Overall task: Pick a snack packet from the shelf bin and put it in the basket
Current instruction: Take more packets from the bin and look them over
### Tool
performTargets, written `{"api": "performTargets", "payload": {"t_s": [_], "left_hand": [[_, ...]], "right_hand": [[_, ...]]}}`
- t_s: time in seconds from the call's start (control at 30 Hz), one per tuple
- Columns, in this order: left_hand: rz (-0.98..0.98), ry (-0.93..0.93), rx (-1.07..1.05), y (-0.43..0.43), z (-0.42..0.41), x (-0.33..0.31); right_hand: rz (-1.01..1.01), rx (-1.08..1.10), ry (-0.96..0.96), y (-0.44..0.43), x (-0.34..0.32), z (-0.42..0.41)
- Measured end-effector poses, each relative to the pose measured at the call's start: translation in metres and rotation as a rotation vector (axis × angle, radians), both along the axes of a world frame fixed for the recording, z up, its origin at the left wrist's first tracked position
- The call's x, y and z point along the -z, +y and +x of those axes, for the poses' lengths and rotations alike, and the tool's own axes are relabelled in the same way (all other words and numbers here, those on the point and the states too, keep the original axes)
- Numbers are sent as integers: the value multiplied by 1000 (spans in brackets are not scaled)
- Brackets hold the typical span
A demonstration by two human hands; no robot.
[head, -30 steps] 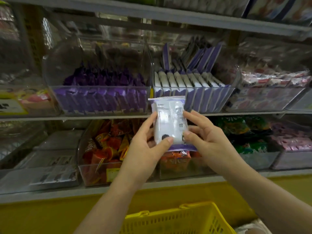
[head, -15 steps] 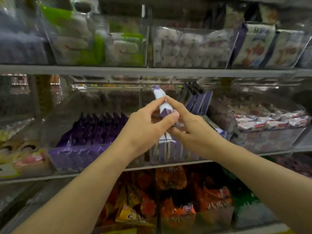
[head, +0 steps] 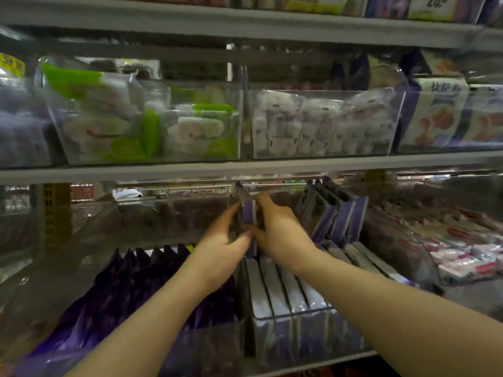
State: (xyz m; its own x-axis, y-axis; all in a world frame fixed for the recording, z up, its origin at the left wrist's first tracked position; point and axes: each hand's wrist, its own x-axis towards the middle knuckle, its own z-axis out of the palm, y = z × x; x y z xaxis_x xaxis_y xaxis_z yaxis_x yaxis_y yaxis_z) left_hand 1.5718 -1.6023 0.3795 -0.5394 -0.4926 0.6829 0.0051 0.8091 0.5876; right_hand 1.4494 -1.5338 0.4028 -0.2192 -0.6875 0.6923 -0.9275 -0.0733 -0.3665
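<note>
Both L hand (head: 220, 248) & R hand (head: 283, 235) pinch snack packet (head: 248, 216) betw. fingers (head: 265, 205).

Both bare forearms reach forward and up, converging mid-frame. Left hand (head: 226, 240) and right hand (head: 281, 229) meet, thumb tips close together, fingers curled, pinching the upright snack packet (head: 248, 214) between them.

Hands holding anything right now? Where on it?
One purple-and-white snack packet, pinched between both hands: left hand on its left side, right hand on its right, low down. Its top end pokes out above the fingers.
</note>
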Motion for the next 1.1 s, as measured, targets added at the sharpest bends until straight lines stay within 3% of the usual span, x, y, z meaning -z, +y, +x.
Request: {"api": "performTargets", "payload": {"t_s": [0.13,0.27,0.37,0.5,0.53,0.67,0.77,0.83,0.93,1.0,1.1], "left_hand": [[42,24,23,-9,-5,12],[12,26,24,-14,-6,12],[-40,49,11,-15,-9,9],[-160,43,-61,-18,-11,-6],[-195,20,-84,-19,-11,-8],[-295,-16,-109,-19,-8,-16],[-273,-101,-227,-19,-9,-30],[-297,-133,-286,-17,-12,-42],[-494,-183,-343,-10,-22,-59],[-582,-355,-370,-8,-33,-68],[-578,-628,-363,-12,-47,-73]], "right_hand": [[-24,81,-20,-25,-11,-3],[171,83,169,-32,-20,-7],[197,39,217,-29,-25,-11],[34,279,603,-31,-24,-16],[35,262,613,-29,-24,-20],[214,-190,223,-11,-30,-43],[119,-204,5,2,-39,-67],[77,-35,123,12,-46,-79],[344,136,416,15,-45,-82],[528,186,486,11,-38,-75],[626,159,519,5,-37,-70]]}}
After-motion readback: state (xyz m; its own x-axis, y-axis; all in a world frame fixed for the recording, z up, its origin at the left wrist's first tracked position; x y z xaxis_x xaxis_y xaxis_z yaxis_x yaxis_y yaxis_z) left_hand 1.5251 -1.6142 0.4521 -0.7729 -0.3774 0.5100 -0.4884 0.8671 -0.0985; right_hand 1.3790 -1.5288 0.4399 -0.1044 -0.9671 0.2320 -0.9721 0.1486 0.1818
